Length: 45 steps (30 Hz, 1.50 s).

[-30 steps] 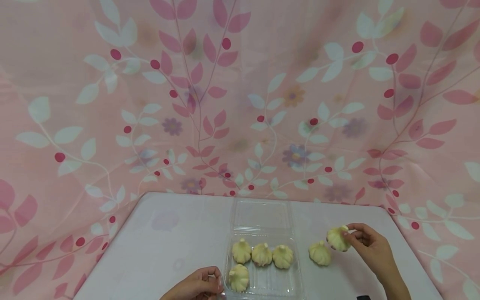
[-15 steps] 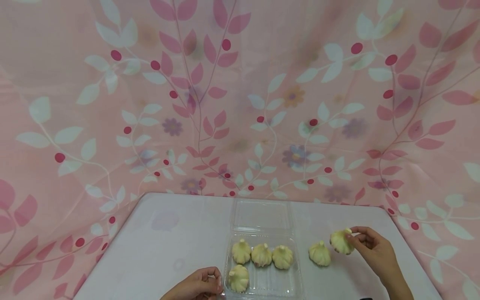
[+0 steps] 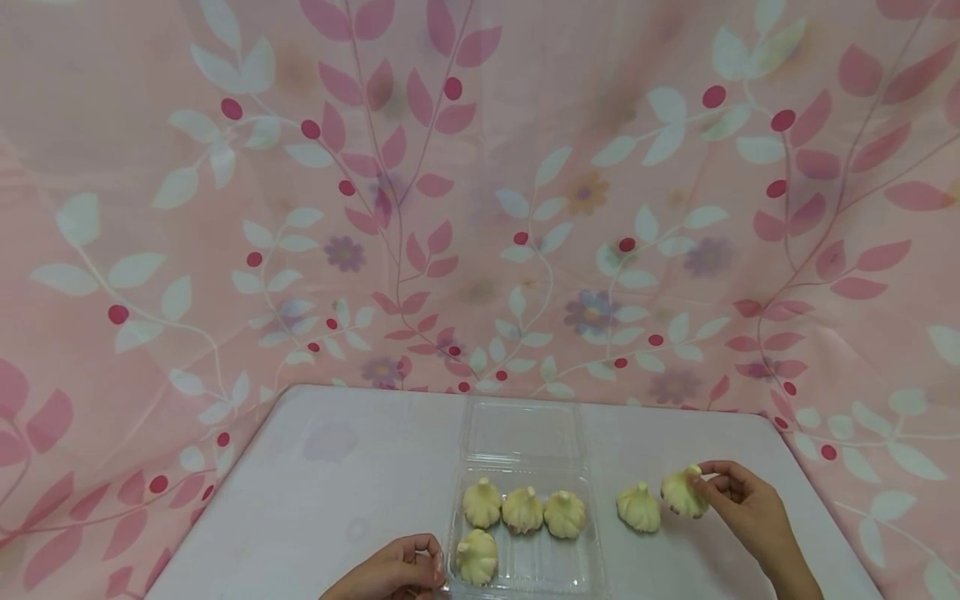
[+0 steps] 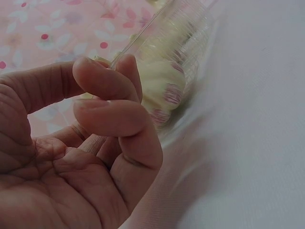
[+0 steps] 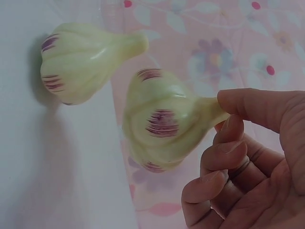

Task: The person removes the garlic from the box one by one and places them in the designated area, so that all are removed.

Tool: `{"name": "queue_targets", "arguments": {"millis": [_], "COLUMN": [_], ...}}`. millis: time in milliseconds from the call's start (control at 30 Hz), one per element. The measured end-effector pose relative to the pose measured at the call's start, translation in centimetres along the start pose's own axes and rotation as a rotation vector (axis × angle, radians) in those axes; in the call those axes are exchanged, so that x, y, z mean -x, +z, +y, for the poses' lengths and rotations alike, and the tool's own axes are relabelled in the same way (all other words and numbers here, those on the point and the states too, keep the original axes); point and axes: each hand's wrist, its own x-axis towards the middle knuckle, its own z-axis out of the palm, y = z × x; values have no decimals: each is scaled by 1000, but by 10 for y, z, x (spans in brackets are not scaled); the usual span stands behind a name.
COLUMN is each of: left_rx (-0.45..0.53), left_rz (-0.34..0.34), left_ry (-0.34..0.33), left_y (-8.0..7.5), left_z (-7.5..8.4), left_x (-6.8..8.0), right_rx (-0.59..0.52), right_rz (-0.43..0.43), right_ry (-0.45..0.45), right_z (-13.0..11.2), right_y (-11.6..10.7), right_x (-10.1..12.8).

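Observation:
My right hand (image 3: 748,506) pinches a garlic bulb (image 3: 683,492) by its stem between thumb and fingertips. Purple streaks mark this pale bulb (image 5: 159,119) in the right wrist view. Just left of it, a second garlic bulb (image 3: 639,507) lies on the table. A clear plastic container (image 3: 551,569), its lid (image 3: 525,429) folded back, holds several more bulbs: a row of three, plus one garlic bulb (image 3: 477,557) at the near left. With thumb and finger, my left hand (image 3: 393,568) pinches the container's left rim; the left wrist view shows these fingertips at its clear edge.
The white table (image 3: 360,467) ends at the back and right against a pink curtain (image 3: 480,208) printed with leaves and flowers. The open lid lies flat behind the container.
My right hand has moved slightly right and down, toward the table, with the garlic bulb. The left hand and the container have stayed put.

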Motion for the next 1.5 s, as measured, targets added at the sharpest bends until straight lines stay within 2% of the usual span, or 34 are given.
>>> {"name": "queue_targets", "arguments": {"millis": [233,633,1000,1233,1500], "left_rx": [-8,9,24,-10,3], "left_rz": [3,7,21,9,9], "left_ry": [-1,-14,-31,-2,-8], "left_y": [-1,-1,2,4,3], "left_z": [0,-1,1,2,2], "left_x": [-1,-1,0,1,1], "right_rx": [51,112,142,159,154], "right_rz": [-3,-22,-24,-30,-42], "right_ry": [41,50,46,75,74], "right_z": [4,7,12,12,12], "right_y": [2,3,8,10,11], "right_x": [0,1,-1,-2,-2]}}
